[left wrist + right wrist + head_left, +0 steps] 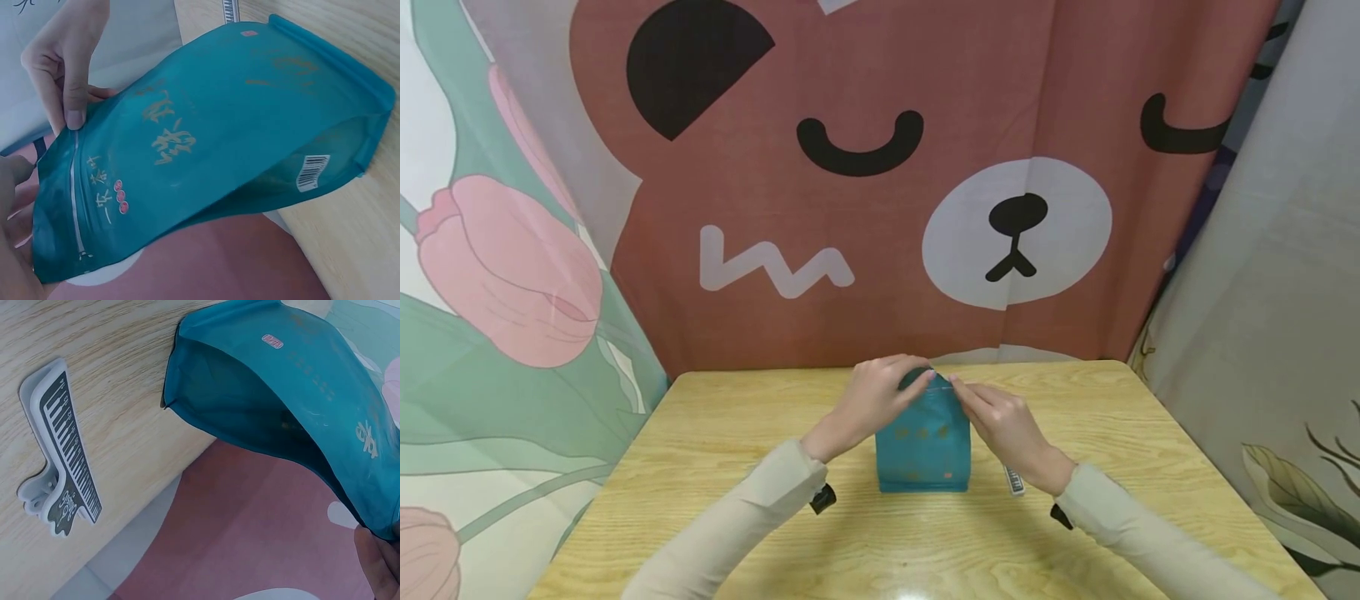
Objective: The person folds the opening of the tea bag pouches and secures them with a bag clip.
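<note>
While left hand (867, 398) and right hand (1009, 427) pinched its top corners, the teal pouch (923, 446) stood unclipped.
Fingers (973, 398) nearly closed on it; clip (69, 456) lay unused at its four o'clock.

Pale wood table (880, 542); brownish-red bear-print cloth (887, 217) behind; tulip-print cloth (512, 400) left; grey leaf-print cloth (1262, 333) right.

In the head view I noted a wood-grain worktop (880, 550) with rounded far corners. Behind it hung a reddish-brown fabric backdrop (850, 333), printed with a bear's face: curved black eyes, white muzzle. I recorded a tulip-print panel (512, 275) at left and a grey, leaf-print panel (1232, 333) at right. A keyboard-patterned clip (70, 447) lay on the worktop.
</note>
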Demonstrator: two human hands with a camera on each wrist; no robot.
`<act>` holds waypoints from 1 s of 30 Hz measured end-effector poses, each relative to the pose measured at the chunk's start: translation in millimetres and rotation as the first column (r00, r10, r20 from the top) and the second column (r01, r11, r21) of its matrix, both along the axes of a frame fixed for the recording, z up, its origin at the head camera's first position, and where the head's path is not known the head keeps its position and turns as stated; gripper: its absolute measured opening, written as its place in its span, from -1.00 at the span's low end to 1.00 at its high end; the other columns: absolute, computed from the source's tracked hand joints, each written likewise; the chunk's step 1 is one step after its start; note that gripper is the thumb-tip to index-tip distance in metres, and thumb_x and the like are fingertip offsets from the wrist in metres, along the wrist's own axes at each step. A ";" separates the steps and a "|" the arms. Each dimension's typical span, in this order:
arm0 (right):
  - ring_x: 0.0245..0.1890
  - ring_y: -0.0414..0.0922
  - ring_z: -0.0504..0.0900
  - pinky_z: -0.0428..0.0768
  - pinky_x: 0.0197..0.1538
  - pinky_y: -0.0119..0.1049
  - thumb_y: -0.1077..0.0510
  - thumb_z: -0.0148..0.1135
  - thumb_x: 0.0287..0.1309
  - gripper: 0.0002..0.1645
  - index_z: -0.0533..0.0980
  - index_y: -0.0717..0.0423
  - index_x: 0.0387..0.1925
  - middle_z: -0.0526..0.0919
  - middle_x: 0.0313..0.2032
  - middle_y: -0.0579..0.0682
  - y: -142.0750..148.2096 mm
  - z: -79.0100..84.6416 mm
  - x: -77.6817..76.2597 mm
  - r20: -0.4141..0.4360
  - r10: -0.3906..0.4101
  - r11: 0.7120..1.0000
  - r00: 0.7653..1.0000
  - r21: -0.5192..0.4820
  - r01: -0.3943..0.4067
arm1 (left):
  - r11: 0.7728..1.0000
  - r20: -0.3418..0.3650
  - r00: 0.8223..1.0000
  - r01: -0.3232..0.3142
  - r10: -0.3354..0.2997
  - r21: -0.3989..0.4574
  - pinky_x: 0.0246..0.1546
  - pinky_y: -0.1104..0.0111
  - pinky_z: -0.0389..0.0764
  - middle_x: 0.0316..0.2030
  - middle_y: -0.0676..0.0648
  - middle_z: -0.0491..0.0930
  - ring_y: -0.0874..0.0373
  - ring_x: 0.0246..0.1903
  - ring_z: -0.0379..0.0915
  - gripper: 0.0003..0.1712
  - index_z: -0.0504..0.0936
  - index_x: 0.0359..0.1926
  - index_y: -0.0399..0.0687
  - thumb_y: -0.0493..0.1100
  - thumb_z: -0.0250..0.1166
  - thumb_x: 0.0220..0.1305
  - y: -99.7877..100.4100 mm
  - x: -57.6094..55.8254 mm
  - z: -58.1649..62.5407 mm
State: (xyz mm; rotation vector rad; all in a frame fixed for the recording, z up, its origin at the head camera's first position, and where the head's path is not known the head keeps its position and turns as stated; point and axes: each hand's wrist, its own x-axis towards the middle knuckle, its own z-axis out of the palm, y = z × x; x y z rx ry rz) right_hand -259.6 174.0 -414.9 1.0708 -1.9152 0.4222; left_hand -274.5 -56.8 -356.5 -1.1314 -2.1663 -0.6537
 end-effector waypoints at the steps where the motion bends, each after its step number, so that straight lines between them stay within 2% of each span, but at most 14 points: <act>1: -0.35 0.05 0.74 0.69 -0.35 -0.17 0.56 0.48 -0.28 -0.24 0.55 0.39 0.12 0.70 -0.26 0.18 -0.4 0.0 0.2 -0.002 -0.003 1.000 1.000 0.003 0.003 | 1.000 0.011 1.000 -0.004 0.004 -0.006 -0.33 0.47 0.59 -0.21 0.02 0.72 0.26 -0.33 0.65 -0.78 0.73 -0.09 -0.09 -0.09 0.28 0.40 1.2 -0.1 0.7; 3: -0.35 0.05 0.74 0.69 -0.35 -0.16 0.52 0.45 -0.14 -0.34 0.55 0.40 0.12 0.70 -0.26 0.19 -0.8 -0.4 0.5 -0.006 -0.010 1.000 1.000 0.008 0.010 | 1.000 0.033 0.999 -0.017 0.017 -0.014 -0.38 0.51 0.56 -0.24 0.05 0.72 0.30 -0.38 0.63 -0.78 0.73 -0.11 -0.08 -0.05 0.28 0.40 3.9 -0.3 1.8; 6: -0.36 0.05 0.74 0.69 -0.36 -0.16 0.34 0.22 0.32 -0.64 0.55 0.41 0.11 0.70 -0.25 0.20 -1.3 -0.8 0.7 -0.023 -0.019 1.000 1.000 0.015 0.019 | 0.999 0.050 0.998 -0.044 0.045 -0.015 -0.50 0.56 0.46 -0.32 0.07 0.71 0.33 -0.51 0.56 -0.77 0.71 -0.16 -0.05 0.00 0.30 0.37 7.7 -0.4 2.8; 8: -0.37 0.05 0.74 0.69 -0.37 -0.17 0.20 -0.02 0.51 -0.61 0.56 0.40 0.11 0.70 -0.26 0.20 -1.3 -1.0 0.9 -0.033 -0.026 0.999 0.999 0.018 0.027 | 0.998 0.051 0.997 -0.061 0.061 -0.010 -0.56 0.57 0.40 -0.35 0.06 0.71 0.33 -0.57 0.51 -0.76 0.69 -0.19 -0.05 0.02 0.32 0.36 9.6 -0.8 2.3; 10: -0.37 0.04 0.74 0.68 -0.37 -0.19 0.12 -0.20 0.57 -0.49 0.56 0.40 0.11 0.70 -0.26 0.19 -1.4 -0.5 1.3 -0.033 -0.034 0.999 0.999 0.024 0.035 | 0.998 0.047 0.996 -0.069 0.069 -0.003 -0.59 0.57 0.37 -0.36 0.06 0.70 0.33 -0.59 0.49 -0.76 0.68 -0.21 -0.05 0.02 0.33 0.34 10.7 -1.1 1.5; 12: -0.37 0.02 0.74 0.68 -0.36 -0.20 0.12 -0.15 0.56 -0.52 0.56 0.39 0.11 0.70 -0.25 0.18 -1.3 0.5 1.8 -0.013 -0.033 0.999 0.999 0.023 0.033 | 0.997 0.041 0.996 -0.074 0.074 0.003 -0.59 0.57 0.36 -0.36 0.06 0.70 0.33 -0.59 0.48 -0.77 0.67 -0.22 -0.05 0.01 0.34 0.33 11.2 -1.2 0.5; 15: -0.35 0.00 0.74 0.68 -0.36 -0.23 0.25 0.14 0.42 -0.65 0.57 0.37 0.11 0.71 -0.25 0.16 -0.6 2.2 2.2 0.039 -0.025 1.000 0.999 0.012 0.025 | 0.997 0.032 0.996 -0.080 0.080 0.008 -0.61 0.56 0.34 -0.36 0.06 0.70 0.33 -0.60 0.47 -0.79 0.67 -0.23 -0.05 0.00 0.34 0.33 11.3 -1.1 -0.7; 17: -0.36 -0.02 0.74 0.68 -0.38 -0.25 0.36 0.31 0.21 -0.59 0.58 0.35 0.11 0.72 -0.25 0.14 -1.1 3.5 1.7 0.069 -0.015 1.000 0.998 -0.001 0.015 | 0.996 0.028 0.996 -0.084 0.083 0.005 -0.62 0.55 0.33 -0.36 0.06 0.71 0.34 -0.62 0.45 -0.79 0.67 -0.23 -0.06 -0.01 0.34 0.33 10.4 -1.1 -1.2; 19: -0.40 -0.05 0.73 0.66 -0.42 -0.29 0.45 0.39 0.01 -0.48 0.59 0.34 0.10 0.72 -0.26 0.13 -0.9 4.8 1.3 0.093 -0.004 1.000 0.996 -0.011 0.005 | 0.996 0.024 0.996 -0.088 0.087 0.001 -0.63 0.55 0.32 -0.37 0.06 0.70 0.35 -0.63 0.43 -0.79 0.67 -0.23 -0.06 -0.01 0.33 0.34 10.0 -1.2 -1.5; 22: -0.46 -0.10 0.70 0.59 -0.48 -0.38 0.51 0.38 -0.05 -0.42 0.58 0.35 0.10 0.72 -0.27 0.12 1.0 7.7 1.5 0.137 0.029 0.999 0.990 -0.018 -0.027 | 0.996 0.018 0.996 -0.090 0.090 0.000 -0.63 0.55 0.32 -0.37 0.05 0.70 0.35 -0.62 0.44 -0.79 0.66 -0.23 -0.07 -0.02 0.33 0.33 10.3 -0.9 -2.2; 26: -0.46 -0.11 0.68 0.50 -0.50 -0.45 0.59 0.30 0.01 -0.45 0.58 0.34 0.11 0.72 -0.27 0.12 4.9 12.6 2.0 0.231 0.072 0.997 0.970 -0.025 -0.068 | 0.996 0.014 0.996 -0.087 0.087 0.004 -0.63 0.55 0.32 -0.36 0.04 0.70 0.34 -0.63 0.44 -0.79 0.66 -0.23 -0.07 -0.03 0.34 0.32 10.6 -0.2 -2.9; 30: -0.47 -0.16 0.68 0.52 -0.50 -0.47 0.56 0.28 0.09 -0.55 0.63 0.30 0.04 0.73 -0.30 0.09 7.7 17.4 0.4 0.317 0.074 0.997 0.945 -0.044 -0.063 | 0.997 0.015 0.997 -0.080 0.080 0.009 -0.63 0.56 0.32 -0.34 0.04 0.71 0.33 -0.62 0.45 -0.80 0.66 -0.22 -0.07 -0.04 0.34 0.32 10.7 0.0 -4.2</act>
